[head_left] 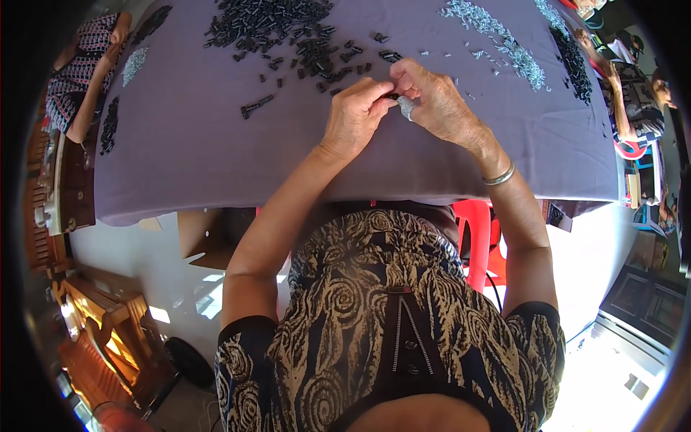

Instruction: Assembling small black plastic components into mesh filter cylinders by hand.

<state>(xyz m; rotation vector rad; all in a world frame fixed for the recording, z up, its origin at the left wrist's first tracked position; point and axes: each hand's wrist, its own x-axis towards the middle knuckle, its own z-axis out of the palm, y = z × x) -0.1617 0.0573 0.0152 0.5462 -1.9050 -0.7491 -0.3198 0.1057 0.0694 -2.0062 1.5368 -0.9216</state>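
Observation:
My left hand (355, 115) and my right hand (435, 101) meet over the purple cloth-covered table (187, 151). Between their fingertips they pinch a small black part (392, 95). The right thumb wears a silvery wrap (407, 107). Just beyond the hands lies a spread of several small black parts (288, 32). A single longer black piece (256, 106) lies to the left of my left hand. A silver bangle (500, 176) sits on my right wrist.
Strips of small silvery parts (497, 39) lie at the far right of the cloth, with a black pile (574, 61) beside them. Other people sit at the left (83, 72) and right (633, 101) table ends. A red plastic stool (481, 237) stands under the table.

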